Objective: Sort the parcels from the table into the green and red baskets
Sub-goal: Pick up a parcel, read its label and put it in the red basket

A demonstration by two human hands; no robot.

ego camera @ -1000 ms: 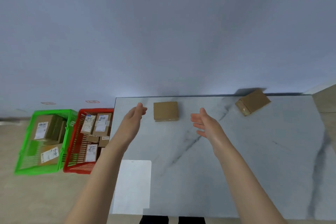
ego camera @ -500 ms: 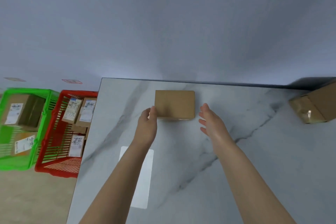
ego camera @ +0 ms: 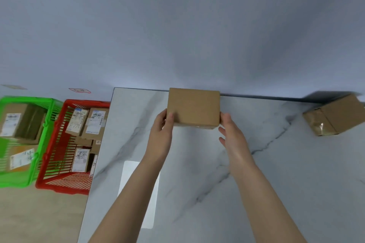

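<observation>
A plain brown cardboard parcel (ego camera: 193, 107) is tilted up near the far edge of the marble table (ego camera: 276, 173). My left hand (ego camera: 162, 134) grips its left edge with the thumb on the top face. My right hand (ego camera: 232, 134) holds its right lower corner with the thumb at the edge. A second brown parcel (ego camera: 333, 117) with taped ends lies at the table's far right. On the floor to the left stand a red basket (ego camera: 57, 156) and, further left, a green basket (ego camera: 44, 134), both holding several labelled parcels.
A white sheet (ego camera: 140, 193) lies on the table near its left front, partly under my left forearm. The wall runs right behind the table's far edge. Tan floor shows to the left in front of the baskets.
Both hands have closed in on the near parcel and taken hold of it; its front has lifted off the table. The view has moved closer and to the left.
</observation>
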